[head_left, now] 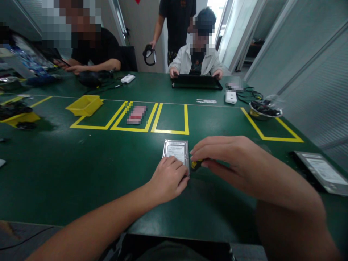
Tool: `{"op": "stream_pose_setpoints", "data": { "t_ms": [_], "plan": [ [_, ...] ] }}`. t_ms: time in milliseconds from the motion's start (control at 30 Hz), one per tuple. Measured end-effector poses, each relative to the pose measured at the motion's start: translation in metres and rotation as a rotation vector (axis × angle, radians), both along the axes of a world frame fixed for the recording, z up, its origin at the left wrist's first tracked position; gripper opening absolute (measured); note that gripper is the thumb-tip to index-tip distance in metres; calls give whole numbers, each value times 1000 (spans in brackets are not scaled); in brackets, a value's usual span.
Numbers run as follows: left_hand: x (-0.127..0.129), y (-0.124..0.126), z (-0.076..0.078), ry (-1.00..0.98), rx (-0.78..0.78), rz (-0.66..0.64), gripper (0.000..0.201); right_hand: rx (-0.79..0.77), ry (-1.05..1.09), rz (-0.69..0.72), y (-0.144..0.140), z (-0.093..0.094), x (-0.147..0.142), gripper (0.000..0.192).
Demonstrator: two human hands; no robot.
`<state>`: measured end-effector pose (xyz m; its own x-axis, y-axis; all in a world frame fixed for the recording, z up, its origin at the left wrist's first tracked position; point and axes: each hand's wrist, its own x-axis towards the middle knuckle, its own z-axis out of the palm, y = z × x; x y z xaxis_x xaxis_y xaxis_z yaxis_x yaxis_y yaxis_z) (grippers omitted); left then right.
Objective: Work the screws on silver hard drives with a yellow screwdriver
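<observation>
A silver hard drive (176,148) with a white label lies on the green table in front of me. My left hand (170,179) rests over its near part, fingers curled round the near right edge, hiding that end. Just right of the drive, my right hand (225,154) pinches a small black-and-yellow object (196,164) between thumb and fingers. Most of that object is covered, so its kind is unclear. Whether it touches the drive's side I cannot tell.
Another drive-like metal unit (323,172) lies at the right. Farther back are a yellow bin (85,105), a pinkish packet (137,114), a metal bowl (265,110) of dark parts and yellow tape outlines (170,131). A seated person holds a black tray (197,82); other people are beyond.
</observation>
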<state>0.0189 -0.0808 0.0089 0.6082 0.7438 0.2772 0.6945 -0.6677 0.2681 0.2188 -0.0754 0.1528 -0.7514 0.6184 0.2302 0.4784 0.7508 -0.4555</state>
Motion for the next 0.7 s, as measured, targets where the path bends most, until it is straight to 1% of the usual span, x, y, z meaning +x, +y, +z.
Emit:
{"op": "stream_pose_setpoints", "data": {
  "t_ms": [67, 133, 267, 333, 467, 600, 700],
  "plan": [
    [0, 0, 0, 8, -4, 1, 12, -10, -7, 18, 1, 0, 1, 22],
    [0, 0, 0, 10, -8, 2, 13, -13, -20, 0, 1, 1, 2, 22],
    [0, 1, -1, 10, -15, -3, 13, 1, -37, -62, 2, -2, 0, 11],
    [0, 1, -1, 18, -13, -5, 14, 21, -32, -73, 3, -5, -2, 10],
    [0, 1, -2, 22, -5, -2, 14, 27, -5, -71, 4, -6, -3, 12],
    [1, 1, -3, 5, 7, 2, 15, -2, 13, -2, 3, -3, -1, 20],
    [1, 0, -3, 3, 22, 7, 15, -11, -4, 10, 2, -2, 2, 23]
  ]
}}
